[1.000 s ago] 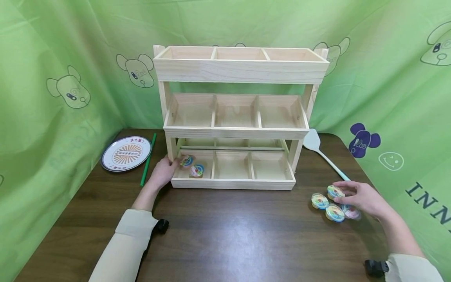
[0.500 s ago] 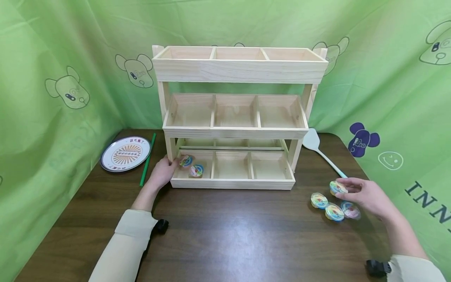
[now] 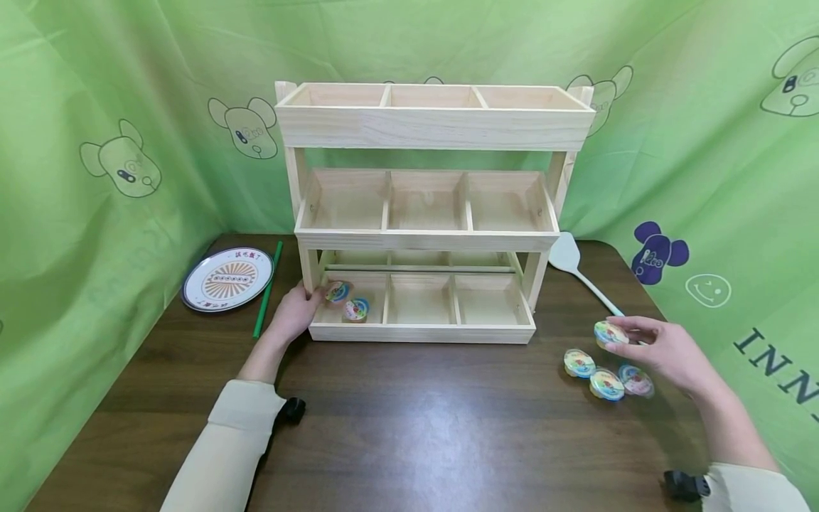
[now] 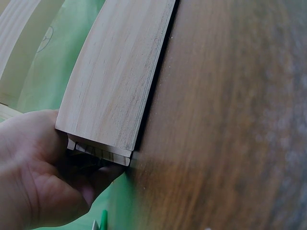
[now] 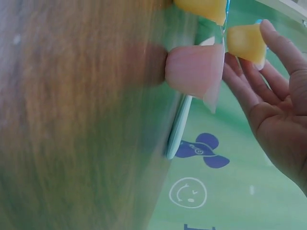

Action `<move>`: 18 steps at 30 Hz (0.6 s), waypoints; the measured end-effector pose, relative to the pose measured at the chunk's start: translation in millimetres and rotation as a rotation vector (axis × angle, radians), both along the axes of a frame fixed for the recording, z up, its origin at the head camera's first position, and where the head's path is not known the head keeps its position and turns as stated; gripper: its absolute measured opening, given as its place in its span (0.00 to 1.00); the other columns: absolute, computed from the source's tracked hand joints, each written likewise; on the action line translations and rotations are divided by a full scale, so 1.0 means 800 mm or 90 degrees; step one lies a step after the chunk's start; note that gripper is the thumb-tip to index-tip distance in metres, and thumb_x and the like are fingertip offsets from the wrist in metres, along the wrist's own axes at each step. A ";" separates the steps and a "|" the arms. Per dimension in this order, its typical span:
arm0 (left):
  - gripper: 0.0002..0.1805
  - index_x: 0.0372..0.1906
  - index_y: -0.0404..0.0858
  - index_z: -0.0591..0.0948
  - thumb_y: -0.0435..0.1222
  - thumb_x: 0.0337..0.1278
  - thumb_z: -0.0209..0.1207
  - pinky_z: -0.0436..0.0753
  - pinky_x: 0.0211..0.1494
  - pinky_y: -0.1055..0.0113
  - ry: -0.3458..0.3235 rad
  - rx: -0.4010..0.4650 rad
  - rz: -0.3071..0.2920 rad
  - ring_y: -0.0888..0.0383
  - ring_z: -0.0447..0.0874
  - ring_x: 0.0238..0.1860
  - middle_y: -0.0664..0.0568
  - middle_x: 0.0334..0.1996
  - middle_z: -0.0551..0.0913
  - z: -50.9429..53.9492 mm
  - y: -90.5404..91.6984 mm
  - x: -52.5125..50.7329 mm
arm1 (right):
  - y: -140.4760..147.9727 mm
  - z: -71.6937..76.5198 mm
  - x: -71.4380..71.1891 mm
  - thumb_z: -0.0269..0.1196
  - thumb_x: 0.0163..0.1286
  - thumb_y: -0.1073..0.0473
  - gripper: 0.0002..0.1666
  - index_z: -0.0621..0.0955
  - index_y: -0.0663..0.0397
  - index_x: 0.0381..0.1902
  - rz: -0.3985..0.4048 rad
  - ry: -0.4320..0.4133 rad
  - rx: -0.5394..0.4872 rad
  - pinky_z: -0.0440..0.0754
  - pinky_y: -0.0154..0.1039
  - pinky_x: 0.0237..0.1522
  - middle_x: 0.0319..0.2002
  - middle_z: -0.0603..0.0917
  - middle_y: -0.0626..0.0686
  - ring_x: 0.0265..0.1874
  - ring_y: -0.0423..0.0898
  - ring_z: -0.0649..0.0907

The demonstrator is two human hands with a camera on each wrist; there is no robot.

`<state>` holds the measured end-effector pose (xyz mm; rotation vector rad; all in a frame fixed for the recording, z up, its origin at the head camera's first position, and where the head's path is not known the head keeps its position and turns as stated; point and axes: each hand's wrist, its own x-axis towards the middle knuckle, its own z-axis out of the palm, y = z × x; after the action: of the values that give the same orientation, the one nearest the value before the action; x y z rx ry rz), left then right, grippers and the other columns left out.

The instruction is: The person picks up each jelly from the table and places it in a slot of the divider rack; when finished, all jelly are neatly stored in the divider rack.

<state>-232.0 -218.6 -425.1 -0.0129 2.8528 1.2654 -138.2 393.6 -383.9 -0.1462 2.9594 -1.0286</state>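
In the head view a light wooden three-tier rack (image 3: 419, 334) stands mid-table. My left hand (image 3: 296, 313) grips its bottom tray at the left end; the left wrist view shows the thumb and fingers around that tray end (image 4: 103, 86). Two jelly cups (image 3: 356, 309) lie in the tray's left compartment. My right hand (image 3: 665, 352) pinches a yellow jelly cup (image 5: 245, 42) between thumb and fingers, raised off the table. Just below it, two yellow jelly cups (image 3: 606, 385) and a pink jelly cup (image 5: 194, 71) stand close together on the table.
A pale blue spatula (image 3: 566, 254) lies right of the rack, its handle end partly behind the right hand. On the left are a round white plate (image 3: 228, 279) and a green stick (image 3: 267, 291). Green printed cloth (image 3: 185, 57) closes off the back and sides.
My right hand has lifted the yellow jelly cup from among the others, moving it slightly up and away. My left hand stays on the rack.
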 end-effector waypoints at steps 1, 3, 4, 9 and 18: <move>0.31 0.67 0.21 0.66 0.44 0.79 0.45 0.79 0.55 0.44 -0.001 0.002 -0.001 0.37 0.81 0.53 0.25 0.55 0.78 0.000 0.000 0.000 | -0.001 0.001 0.000 0.74 0.64 0.47 0.35 0.80 0.60 0.63 -0.005 0.003 -0.003 0.72 0.24 0.40 0.50 0.86 0.63 0.40 0.23 0.79; 0.31 0.68 0.21 0.65 0.44 0.79 0.45 0.78 0.56 0.44 -0.002 0.005 -0.003 0.36 0.80 0.55 0.25 0.56 0.78 0.000 0.000 0.000 | -0.004 0.003 0.000 0.74 0.64 0.46 0.35 0.80 0.59 0.62 -0.011 0.003 -0.023 0.72 0.23 0.41 0.50 0.86 0.63 0.41 0.22 0.79; 0.31 0.69 0.21 0.65 0.44 0.79 0.45 0.78 0.56 0.44 -0.002 0.007 -0.004 0.36 0.80 0.55 0.25 0.56 0.78 0.000 0.000 0.000 | -0.005 0.004 0.000 0.74 0.64 0.47 0.34 0.80 0.59 0.62 -0.010 0.003 -0.030 0.72 0.23 0.41 0.50 0.87 0.62 0.41 0.22 0.79; 0.31 0.68 0.21 0.65 0.45 0.79 0.45 0.78 0.56 0.44 -0.003 0.007 -0.001 0.36 0.80 0.55 0.25 0.56 0.78 0.000 0.000 0.000 | -0.016 0.009 0.000 0.74 0.64 0.48 0.32 0.81 0.55 0.62 0.015 0.008 -0.058 0.73 0.22 0.42 0.47 0.89 0.51 0.43 0.22 0.80; 0.31 0.67 0.20 0.66 0.45 0.79 0.45 0.80 0.54 0.44 -0.003 0.005 -0.002 0.36 0.81 0.52 0.25 0.54 0.79 -0.001 0.000 -0.001 | -0.038 0.012 -0.008 0.74 0.64 0.54 0.30 0.81 0.57 0.62 0.067 0.037 -0.076 0.79 0.27 0.40 0.46 0.89 0.48 0.43 0.29 0.84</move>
<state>-232.8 -218.6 -425.6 -0.0115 2.8430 1.2745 -144.7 362.9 -374.5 -0.3356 2.9039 -1.2063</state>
